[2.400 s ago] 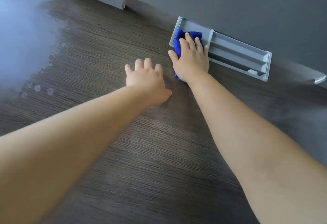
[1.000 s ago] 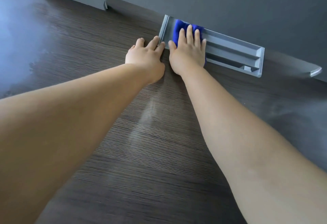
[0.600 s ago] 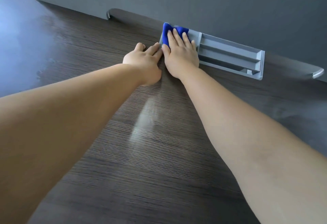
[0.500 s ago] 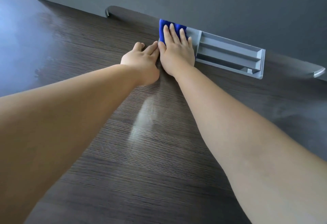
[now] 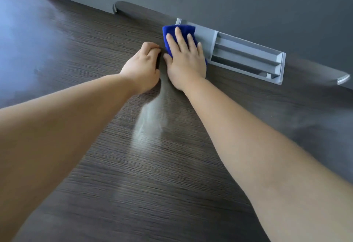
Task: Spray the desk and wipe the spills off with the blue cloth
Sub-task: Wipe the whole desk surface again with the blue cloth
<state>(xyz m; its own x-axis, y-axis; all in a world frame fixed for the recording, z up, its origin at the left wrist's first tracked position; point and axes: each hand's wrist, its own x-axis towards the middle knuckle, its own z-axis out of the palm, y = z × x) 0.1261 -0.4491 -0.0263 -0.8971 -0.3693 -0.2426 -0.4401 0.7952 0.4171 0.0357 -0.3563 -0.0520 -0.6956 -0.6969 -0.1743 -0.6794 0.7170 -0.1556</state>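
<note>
Right hand (image 5: 186, 61) presses cloth (image 5: 169, 32) flat, fingers (image 5: 179, 38) apart, to wipe the far worktop (image 5: 172, 184); left hand (image 5: 141, 66) braces, fingers curled.

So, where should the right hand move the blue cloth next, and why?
Probably draw the blue cloth back toward the body. The right hand presses it flat against the desk, partly over the left end of the grey tray, and a pale streak lies on the wood just nearer, between the forearms.
</note>
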